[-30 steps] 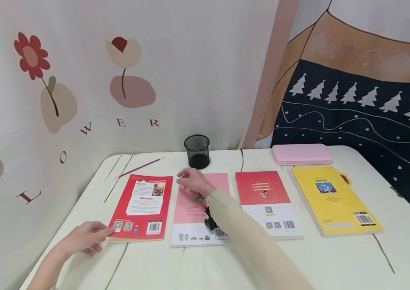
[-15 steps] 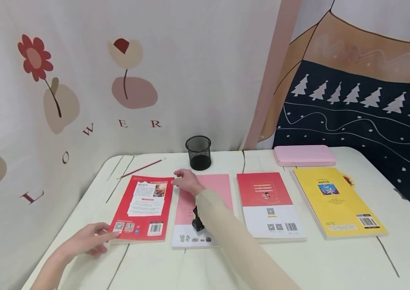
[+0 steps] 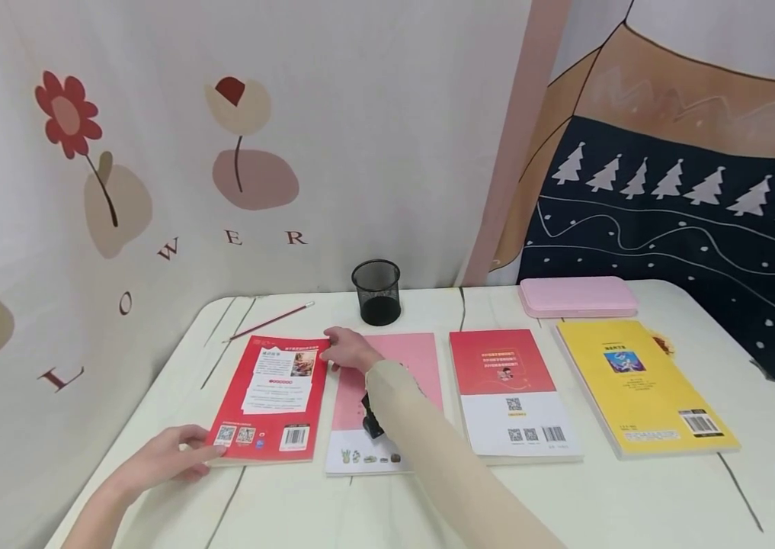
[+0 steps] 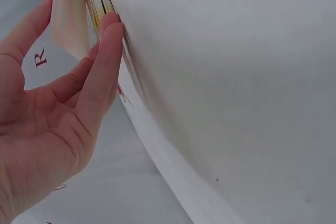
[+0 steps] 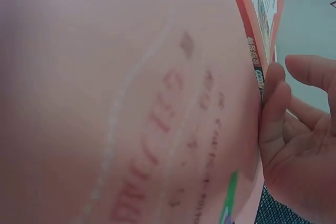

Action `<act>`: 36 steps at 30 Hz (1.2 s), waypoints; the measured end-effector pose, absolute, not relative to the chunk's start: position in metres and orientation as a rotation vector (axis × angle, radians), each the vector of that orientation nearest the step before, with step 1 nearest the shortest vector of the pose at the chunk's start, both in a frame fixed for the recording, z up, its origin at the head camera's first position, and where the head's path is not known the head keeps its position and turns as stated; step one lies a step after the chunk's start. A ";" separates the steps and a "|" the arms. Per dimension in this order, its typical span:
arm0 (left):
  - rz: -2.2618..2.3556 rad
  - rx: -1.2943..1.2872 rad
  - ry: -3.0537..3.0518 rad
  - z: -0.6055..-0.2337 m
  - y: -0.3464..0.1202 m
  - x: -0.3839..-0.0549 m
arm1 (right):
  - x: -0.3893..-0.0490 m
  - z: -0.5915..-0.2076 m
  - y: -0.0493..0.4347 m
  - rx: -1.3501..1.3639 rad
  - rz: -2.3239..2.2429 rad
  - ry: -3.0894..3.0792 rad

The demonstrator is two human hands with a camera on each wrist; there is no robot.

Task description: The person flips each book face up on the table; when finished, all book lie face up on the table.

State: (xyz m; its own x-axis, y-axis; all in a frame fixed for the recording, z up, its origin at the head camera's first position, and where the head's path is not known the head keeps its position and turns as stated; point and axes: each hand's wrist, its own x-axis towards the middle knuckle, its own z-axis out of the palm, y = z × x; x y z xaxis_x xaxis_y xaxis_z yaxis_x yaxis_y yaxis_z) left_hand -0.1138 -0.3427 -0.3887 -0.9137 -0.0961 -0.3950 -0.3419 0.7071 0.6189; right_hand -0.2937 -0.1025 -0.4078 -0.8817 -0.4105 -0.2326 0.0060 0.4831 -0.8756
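Note:
A red book (image 3: 270, 393) lies back cover up at the left of the table. My left hand (image 3: 166, 459) holds its lower left corner. In the left wrist view, the left thumb lies on the cover side and the fingers (image 4: 105, 56) are at the page edges. At the book's upper right corner, my right hand (image 3: 351, 349) has its fingertips. The right wrist view has those fingers (image 5: 274, 98) against the spine end, with the thumb near the cover. Under the right forearm lies a pink and white book (image 3: 411, 347), partly hidden.
A red and white book (image 3: 507, 389) and a yellow book (image 3: 634, 381) lie to the right. Behind stand a black mesh pen holder (image 3: 377, 293) and a pink case (image 3: 578, 296). A pencil (image 3: 270, 322) lies beyond the red book, near the curtain (image 3: 373, 137).
My right hand has moved left from over the pink book to the red book's upper right corner. The left hand has stayed at the lower left corner.

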 end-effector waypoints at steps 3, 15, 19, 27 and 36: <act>1.064 -0.334 2.578 -0.388 -0.342 -0.114 | -0.294 -0.408 -0.101 -0.333 -1.433 2.302; 1.149 -0.217 2.544 -0.392 -0.349 -0.115 | -0.298 -0.406 -0.096 -0.283 -1.660 2.301; 1.151 -0.205 2.539 -0.394 -0.351 -0.116 | -0.298 -0.405 -0.096 -0.234 -1.704 2.210; 1.155 -0.215 2.521 -0.394 -0.353 -0.118 | -0.296 -0.395 -0.091 -0.352 -1.757 2.109; 1.092 -0.267 2.525 -0.391 -0.352 -0.117 | -0.295 -0.391 -0.085 -0.461 -1.778 2.050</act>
